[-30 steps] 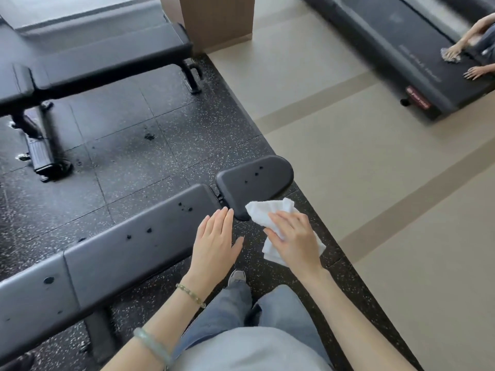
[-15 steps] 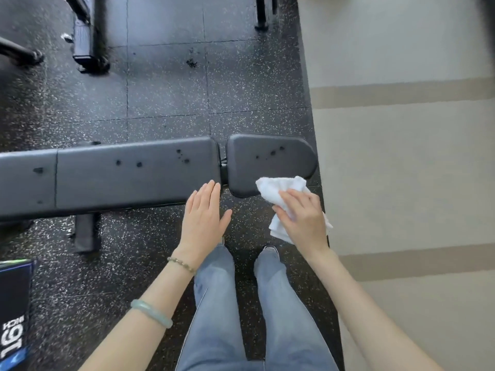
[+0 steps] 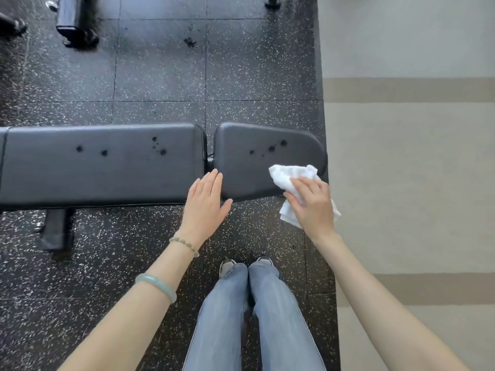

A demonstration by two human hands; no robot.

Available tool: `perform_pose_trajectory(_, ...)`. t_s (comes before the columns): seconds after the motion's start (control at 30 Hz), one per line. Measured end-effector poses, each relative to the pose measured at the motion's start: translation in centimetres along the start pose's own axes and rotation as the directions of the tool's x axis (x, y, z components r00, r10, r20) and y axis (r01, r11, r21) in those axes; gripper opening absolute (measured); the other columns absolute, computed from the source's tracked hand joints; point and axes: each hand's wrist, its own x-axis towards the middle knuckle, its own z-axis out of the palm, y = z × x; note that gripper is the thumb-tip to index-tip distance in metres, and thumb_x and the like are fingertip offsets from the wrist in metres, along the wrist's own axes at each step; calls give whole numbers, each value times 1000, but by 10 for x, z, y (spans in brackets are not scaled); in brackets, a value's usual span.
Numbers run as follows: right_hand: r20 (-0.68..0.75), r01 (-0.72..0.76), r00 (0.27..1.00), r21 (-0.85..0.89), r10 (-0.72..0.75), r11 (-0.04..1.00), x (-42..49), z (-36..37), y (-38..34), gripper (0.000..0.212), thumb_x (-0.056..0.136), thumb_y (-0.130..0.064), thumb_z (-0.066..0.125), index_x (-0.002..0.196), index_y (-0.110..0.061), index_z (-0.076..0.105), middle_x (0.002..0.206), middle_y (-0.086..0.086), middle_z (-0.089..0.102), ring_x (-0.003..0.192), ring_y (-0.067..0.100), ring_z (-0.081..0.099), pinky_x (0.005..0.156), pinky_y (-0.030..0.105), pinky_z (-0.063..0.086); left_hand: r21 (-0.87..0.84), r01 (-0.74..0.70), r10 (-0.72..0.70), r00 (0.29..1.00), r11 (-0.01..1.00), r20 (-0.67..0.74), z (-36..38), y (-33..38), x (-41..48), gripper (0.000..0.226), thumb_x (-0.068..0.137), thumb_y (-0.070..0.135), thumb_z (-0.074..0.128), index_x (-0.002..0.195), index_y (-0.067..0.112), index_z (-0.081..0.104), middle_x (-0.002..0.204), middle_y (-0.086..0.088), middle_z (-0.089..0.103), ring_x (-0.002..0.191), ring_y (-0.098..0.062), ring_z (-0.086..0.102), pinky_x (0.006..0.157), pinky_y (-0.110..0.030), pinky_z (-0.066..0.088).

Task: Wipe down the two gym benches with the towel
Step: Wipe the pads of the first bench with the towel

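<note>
Head view: your right hand (image 3: 312,204) holds the bunched white towel (image 3: 293,174), fingers spread over it, on the near right corner of the near gym bench's seat pad (image 3: 262,156). Your left hand (image 3: 205,204) is flat and empty, fingertips at the pad gap. Dark spots dot both pads, so wiping looks barely begun. The long pad (image 3: 101,172) and the far bench (image 3: 75,22), only its feet showing, are yet to do. Nothing seems to block the stroke.

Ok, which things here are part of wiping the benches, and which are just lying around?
For the job: white towel, held by the right hand; near bench's long pad and seat pad, both spotted; left hand at the long pad's edge; black frame foot, probably the second bench.
Just there: speckled rubber floor; beige floor.
</note>
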Motion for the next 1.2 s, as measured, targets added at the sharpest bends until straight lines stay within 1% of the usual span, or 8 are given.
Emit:
perform_pose_trajectory(0.17, -40, 42, 998, -59, -44, 997, 22, 70, 43, 39, 88, -39, 53, 110, -11, 68, 110, 9, 66, 102, 28, 47, 92, 34, 37, -9, -35, 35, 999, 999, -2, 70, -2, 41, 66, 93, 44, 46, 143, 3, 32, 151, -13, 32, 139, -27, 29, 116, -42, 18)
perform_pose_trajectory(0.3, -15, 116, 993, -119, -118, 986, 35, 130, 62, 40, 91, -42, 46, 118, -17, 61, 124, 9, 60, 110, 29, 41, 91, 45, 38, -17, -62, 61, 998, 998, -31, 125, -3, 65, 73, 90, 55, 34, 141, 3, 36, 149, -12, 36, 138, -26, 32, 115, -44, 16)
perform_pose_trajectory(0.4, -25, 110, 992, -280, -122, 954, 43, 158, 72, 51, 91, -49, 35, 134, -26, 49, 143, 8, 45, 125, 34, 32, 102, 52, 20, 20, -77, 79, 988, 997, -134, 150, -9, 79, 77, 88, 57, 34, 141, 1, 38, 147, -13, 38, 137, -27, 33, 114, -46, 14)
perform_pose_trajectory(0.47, -65, 109, 989, -278, -132, 954, 45, 166, 75, 54, 92, -52, 31, 138, -27, 46, 147, 7, 39, 132, 37, 29, 105, 54, 13, 42, -99, 106, 969, 994, -222, 159, -12, 85, 78, 87, 58, 35, 140, 0, 38, 146, -13, 39, 137, -26, 34, 114, -47, 11)
perform_pose_trajectory(0.77, -414, 191, 876, -179, -250, 965, 50, 185, 84, 39, 93, -38, 45, 117, -15, 66, 123, 4, 64, 117, 30, 53, 100, 43, 31, 74, -45, 69, 932, 996, -355, 177, -2, 97, 86, 86, 66, 23, 145, 3, 29, 152, -10, 30, 142, -22, 22, 116, -44, 1)
perform_pose_trajectory(0.93, -444, 132, 895, 198, -31, 971, 35, 158, 81, 42, 94, -36, 46, 124, -9, 60, 127, 8, 60, 114, 28, 53, 100, 41, 35, 130, -19, 50, 970, 991, -239, 166, 4, 88, 100, 75, 76, 3, 150, 10, 12, 158, -5, 11, 145, -17, 4, 116, -42, -9)
perform_pose_trajectory(1.1, -507, 131, 860, 130, -47, 983, 47, 126, 106, 41, 91, -36, 51, 122, -12, 62, 120, 5, 65, 101, 32, 55, 94, 27, 30, 138, -46, 77, 971, 989, -227, 164, 4, 90, 102, 72, 79, 2, 151, 15, 8, 159, -2, 4, 145, -17, -1, 116, -40, -10)
perform_pose_trajectory(1.2, -416, 116, 903, -2, -107, 993, 68, 128, 121, 41, 87, -39, 51, 120, -18, 64, 115, 6, 66, 97, 34, 58, 89, 31, 34, 90, -55, 75, 967, 994, -245, 163, 8, 97, 101, 73, 79, 6, 151, 15, 12, 159, -3, 7, 145, -17, 1, 116, -40, -9)
